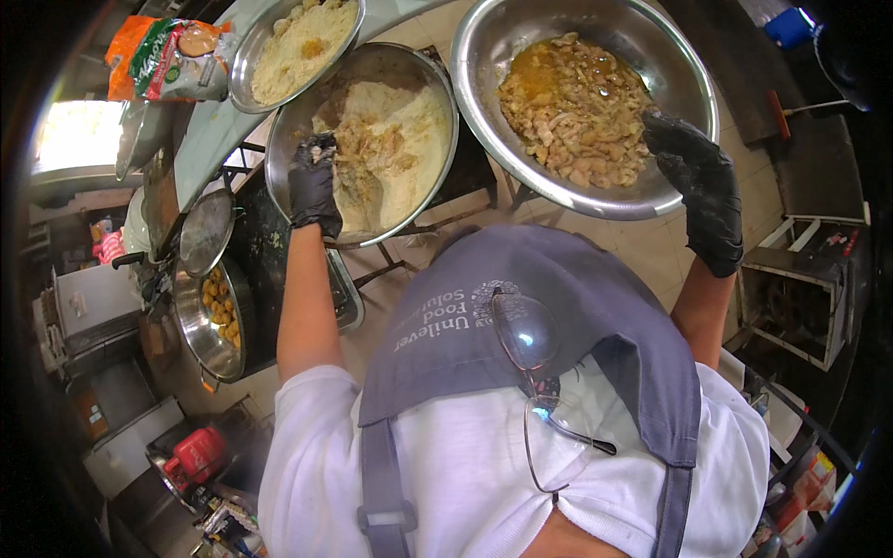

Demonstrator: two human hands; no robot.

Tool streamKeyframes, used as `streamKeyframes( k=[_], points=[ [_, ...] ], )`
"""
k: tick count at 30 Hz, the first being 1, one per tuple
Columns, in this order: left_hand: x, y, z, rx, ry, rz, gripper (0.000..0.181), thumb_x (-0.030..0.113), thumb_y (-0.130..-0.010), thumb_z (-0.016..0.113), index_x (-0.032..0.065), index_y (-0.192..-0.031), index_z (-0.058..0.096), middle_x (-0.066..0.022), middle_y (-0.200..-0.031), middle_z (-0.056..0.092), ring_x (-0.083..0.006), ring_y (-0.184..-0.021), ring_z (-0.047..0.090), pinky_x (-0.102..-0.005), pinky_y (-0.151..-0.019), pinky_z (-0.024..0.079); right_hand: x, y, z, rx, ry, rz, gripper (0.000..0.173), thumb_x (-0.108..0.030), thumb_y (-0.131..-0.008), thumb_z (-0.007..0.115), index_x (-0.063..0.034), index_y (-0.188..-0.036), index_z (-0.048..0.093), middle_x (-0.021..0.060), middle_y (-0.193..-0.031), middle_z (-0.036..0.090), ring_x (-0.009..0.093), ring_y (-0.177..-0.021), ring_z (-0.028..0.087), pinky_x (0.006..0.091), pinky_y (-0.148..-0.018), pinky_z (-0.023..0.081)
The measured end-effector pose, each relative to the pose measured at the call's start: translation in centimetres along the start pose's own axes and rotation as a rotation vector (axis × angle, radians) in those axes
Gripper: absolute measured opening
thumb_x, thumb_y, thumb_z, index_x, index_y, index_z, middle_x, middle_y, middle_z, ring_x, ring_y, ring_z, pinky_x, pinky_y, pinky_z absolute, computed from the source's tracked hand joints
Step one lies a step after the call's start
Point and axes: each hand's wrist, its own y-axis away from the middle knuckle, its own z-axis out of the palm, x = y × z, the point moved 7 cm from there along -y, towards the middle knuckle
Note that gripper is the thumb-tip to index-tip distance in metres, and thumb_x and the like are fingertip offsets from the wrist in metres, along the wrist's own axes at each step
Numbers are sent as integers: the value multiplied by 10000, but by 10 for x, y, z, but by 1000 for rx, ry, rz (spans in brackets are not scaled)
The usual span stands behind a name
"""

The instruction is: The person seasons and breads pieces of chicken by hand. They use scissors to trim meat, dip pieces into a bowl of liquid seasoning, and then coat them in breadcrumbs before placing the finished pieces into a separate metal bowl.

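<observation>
My left hand (315, 183), in a black glove, is over the left side of a metal bowl (452, 132) of pale flour (418, 157). Clumps coat its fingertips, and brownish crumbs (380, 157) lie in the flour's middle. Whether the fingers hold anything is hidden. My right hand (698, 185), also black-gloved, reaches over the right rim of a wider steel bowl (481, 38). Its fingertips are beside small pieces of raw-looking meat (579, 143) in yellowish liquid (534, 70). I cannot tell whether anything is between those fingers.
A smaller bowl (241, 84) of pale powder and a Knorr packet (171, 59) stand at upper left. Below them, a mesh strainer (208, 232) rests above a pan (188, 317) with golden fried pieces (220, 307). A red gas cylinder (199, 455) is at lower left, a metal-framed stand (788, 300) at right.
</observation>
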Motion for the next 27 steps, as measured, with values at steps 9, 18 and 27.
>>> streamKeyframes(
  k=[9,18,27],
  points=[
    [-30,38,-23,-193,1,-606,285,83,-652,660,59,-930,600,-128,-873,611,-282,-818,581,-332,-749,450,-1,-9,16,-60,-6,-16,338,5,-770,592,-8,-1107,562,100,-1091,583,164,-992,551,284,-872,438],
    [20,46,-11,-389,-365,-445,304,60,-693,531,38,-995,565,-161,-926,596,-292,-850,576,-338,-728,452,4,-8,20,-82,-13,-45,349,-4,-765,605,-10,-1110,559,95,-1111,578,164,-992,553,286,-871,435],
    [40,41,5,14,586,-495,226,279,-848,552,75,-944,571,-24,-799,585,-129,-648,548,-245,-552,474,1,-2,19,-70,-6,-51,365,14,-760,599,-4,-1121,549,101,-1107,580,170,-1004,550,288,-887,429]
  ],
)
